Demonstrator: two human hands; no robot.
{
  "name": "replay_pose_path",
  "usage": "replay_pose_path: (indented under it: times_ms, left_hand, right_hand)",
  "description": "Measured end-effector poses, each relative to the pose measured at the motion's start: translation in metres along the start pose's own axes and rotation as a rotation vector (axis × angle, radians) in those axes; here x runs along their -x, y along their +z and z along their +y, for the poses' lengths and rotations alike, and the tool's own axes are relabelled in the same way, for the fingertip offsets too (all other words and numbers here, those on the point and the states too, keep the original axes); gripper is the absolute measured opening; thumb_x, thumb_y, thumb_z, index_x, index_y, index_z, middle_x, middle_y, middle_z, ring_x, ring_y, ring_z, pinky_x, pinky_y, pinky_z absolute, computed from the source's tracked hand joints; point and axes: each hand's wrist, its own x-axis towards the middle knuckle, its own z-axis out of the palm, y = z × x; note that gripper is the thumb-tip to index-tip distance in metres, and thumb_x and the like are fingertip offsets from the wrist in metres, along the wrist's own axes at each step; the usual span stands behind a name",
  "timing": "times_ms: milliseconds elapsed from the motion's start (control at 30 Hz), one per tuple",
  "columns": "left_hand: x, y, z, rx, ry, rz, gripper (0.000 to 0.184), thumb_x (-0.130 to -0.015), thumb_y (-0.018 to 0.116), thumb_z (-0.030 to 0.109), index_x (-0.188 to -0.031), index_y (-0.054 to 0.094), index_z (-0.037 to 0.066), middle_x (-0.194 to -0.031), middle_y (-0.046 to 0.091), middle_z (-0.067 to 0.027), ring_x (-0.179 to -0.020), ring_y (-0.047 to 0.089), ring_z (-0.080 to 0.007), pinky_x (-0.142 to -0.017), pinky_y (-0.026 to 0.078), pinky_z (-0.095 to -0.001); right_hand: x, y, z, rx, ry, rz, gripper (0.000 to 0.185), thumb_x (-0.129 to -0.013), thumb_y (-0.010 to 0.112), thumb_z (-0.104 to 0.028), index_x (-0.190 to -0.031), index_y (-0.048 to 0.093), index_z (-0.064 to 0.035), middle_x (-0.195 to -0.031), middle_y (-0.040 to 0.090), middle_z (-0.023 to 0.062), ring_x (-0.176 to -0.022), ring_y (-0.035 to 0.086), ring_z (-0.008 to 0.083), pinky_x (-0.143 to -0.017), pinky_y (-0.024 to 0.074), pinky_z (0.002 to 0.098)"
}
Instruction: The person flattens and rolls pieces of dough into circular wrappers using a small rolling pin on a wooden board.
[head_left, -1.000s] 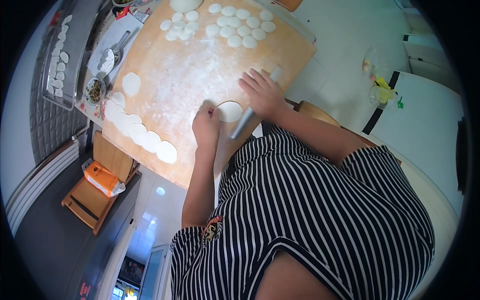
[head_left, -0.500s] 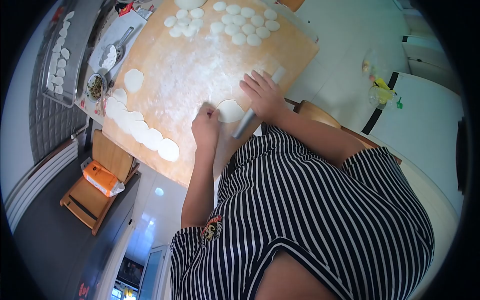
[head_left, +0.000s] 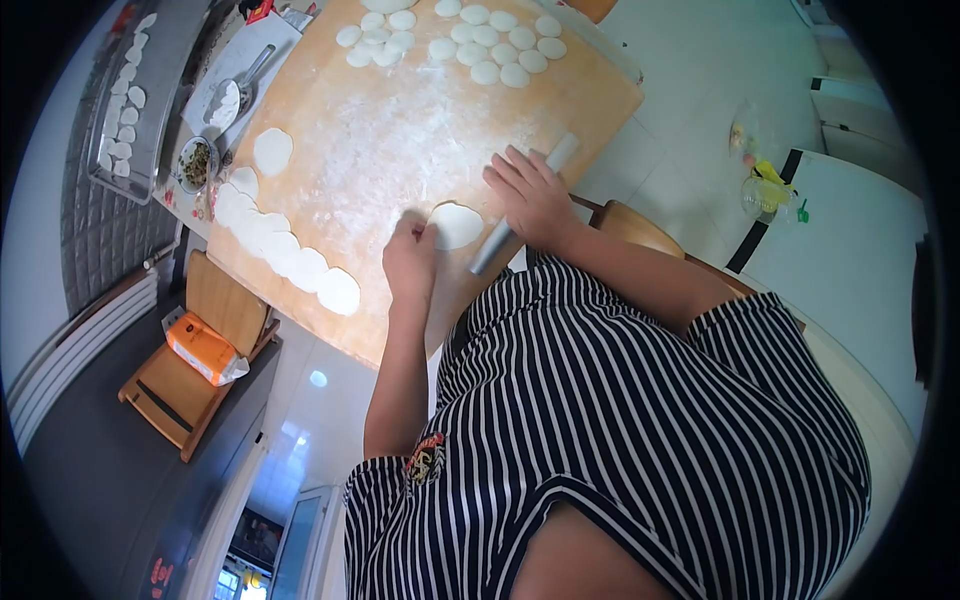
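Observation:
My left hand (head_left: 410, 258) pinches the left edge of a flat, round dough wrapper (head_left: 457, 227) on the floured wooden board (head_left: 370, 150). To the right, my right hand (head_left: 530, 203) lies with fingers stretched out across a pale rolling pin (head_left: 493, 250), the palm over its middle. The pin slants beside the wrapper, and a narrow strip of board shows between them. Part of the pin is hidden under the hand.
Overlapping rolled wrappers (head_left: 275, 243) line the board's left edge, near a single wrapper (head_left: 273, 151). Several small dough discs (head_left: 485, 35) sit at the far side. Beyond the left edge are a bowl of filling (head_left: 195, 164), a flour bowl (head_left: 226, 105) and a metal tray (head_left: 148, 110).
The wrapper has shifted slightly left, away from the rolling pin, with my left hand still at its edge. My right hand stays over the pin. The whole view has shifted a little.

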Motion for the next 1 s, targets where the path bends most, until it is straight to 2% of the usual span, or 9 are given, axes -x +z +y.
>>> replay_pose_path:
  times_ms: [67,133,333,433,533,600,767,900,1000]
  left_hand:
    - [0.004,-0.002,-0.01,0.424,-0.255,-0.244,0.029,-0.092,0.074,0.027,-0.098,0.072,-0.001,-0.091,0.075,-0.0179,-0.086,0.071,-0.0368,-0.083,0.055,-0.0436]
    - [0.002,-0.011,0.002,0.296,-0.228,-0.294,0.03,-0.092,0.074,0.029,-0.099,0.072,0.0,-0.091,0.075,-0.0176,-0.086,0.071,-0.0358,-0.082,0.055,-0.0422]
    - [-0.016,-0.011,0.013,-0.11,0.2,-0.007,0.026,-0.092,0.074,0.027,-0.098,0.071,0.002,-0.092,0.075,-0.0169,-0.087,0.071,-0.0358,-0.081,0.055,-0.043]
    - [-0.01,-0.014,0.004,-0.096,0.12,0.011,0.026,-0.093,0.073,0.027,-0.1,0.072,0.002,-0.096,0.075,-0.0179,-0.089,0.072,-0.0355,-0.083,0.055,-0.0427]
    - [-0.001,-0.019,-0.002,0.135,-0.194,-0.047,0.027,-0.093,0.072,0.028,-0.103,0.073,0.002,-0.1,0.076,-0.0191,-0.093,0.073,-0.0349,-0.085,0.055,-0.0421]
    - [-0.003,-0.023,-0.015,0.285,-0.252,-0.43,0.031,-0.095,0.07,0.03,-0.105,0.073,0.001,-0.104,0.076,-0.0204,-0.097,0.073,-0.0336,-0.087,0.055,-0.0416]
    - [-0.016,-0.018,0.011,-0.129,0.161,-0.02,0.037,-0.09,0.079,0.034,-0.102,0.072,-0.001,-0.095,0.075,-0.0212,-0.087,0.072,-0.0377,-0.08,0.055,-0.0432]
    - [-0.012,-0.013,-0.006,-0.133,0.194,0.013,0.028,-0.09,0.075,0.03,-0.094,0.07,0.002,-0.097,0.074,-0.0187,-0.09,0.07,-0.0397,-0.081,0.054,-0.0471]
    - [-0.001,-0.014,-0.017,0.099,-0.039,0.026,0.028,-0.089,0.075,0.029,-0.097,0.071,0.002,-0.098,0.075,-0.018,-0.09,0.071,-0.0388,-0.083,0.055,-0.0453]
  right_hand:
    - [-0.003,0.0,0.001,-0.015,0.007,-0.027,0.047,-0.087,0.059,-0.014,-0.132,0.067,-0.0026,-0.14,0.065,0.0169,-0.132,0.058,0.0369,-0.119,0.0364,0.0542]
    - [-0.036,0.004,-0.01,0.013,-0.011,0.002,0.048,-0.087,0.059,-0.015,-0.133,0.067,-0.0049,-0.139,0.066,0.0159,-0.132,0.058,0.0358,-0.117,0.0369,0.0547]
    - [-0.088,0.024,-0.031,0.068,0.033,0.084,0.05,-0.085,0.061,-0.017,-0.134,0.068,-0.0092,-0.136,0.068,0.0139,-0.131,0.059,0.0351,-0.114,0.0391,0.0545]
    - [-0.031,0.012,-0.023,0.019,-0.005,0.038,0.049,-0.085,0.061,-0.017,-0.132,0.069,-0.0089,-0.134,0.069,0.0138,-0.129,0.06,0.0354,-0.113,0.0406,0.0542]
    - [-0.007,0.003,-0.017,-0.014,-0.033,0.043,0.047,-0.085,0.061,-0.017,-0.13,0.071,-0.0088,-0.131,0.07,0.0141,-0.127,0.062,0.0353,-0.112,0.0424,0.0545]
    - [-0.023,0.008,-0.024,-0.034,-0.012,0.033,0.05,-0.087,0.06,-0.014,-0.135,0.067,-0.0096,-0.139,0.066,0.0133,-0.134,0.058,0.0336,-0.116,0.038,0.0549]
    - [-0.082,0.022,-0.045,0.033,0.041,-0.09,0.057,-0.091,0.058,-0.013,-0.148,0.058,-0.0131,-0.152,0.056,0.0106,-0.144,0.047,0.0311,-0.122,0.0299,0.054]
    - [-0.03,0.019,-0.034,0.037,-0.009,-0.026,0.054,-0.089,0.06,-0.013,-0.143,0.063,-0.0126,-0.145,0.062,0.0138,-0.137,0.054,0.0339,-0.119,0.0347,0.0548]
    - [-0.005,0.0,-0.027,-0.022,-0.03,-0.043,0.052,-0.088,0.06,-0.014,-0.14,0.065,-0.0121,-0.141,0.064,0.0154,-0.133,0.058,0.0357,-0.117,0.0371,0.0553]
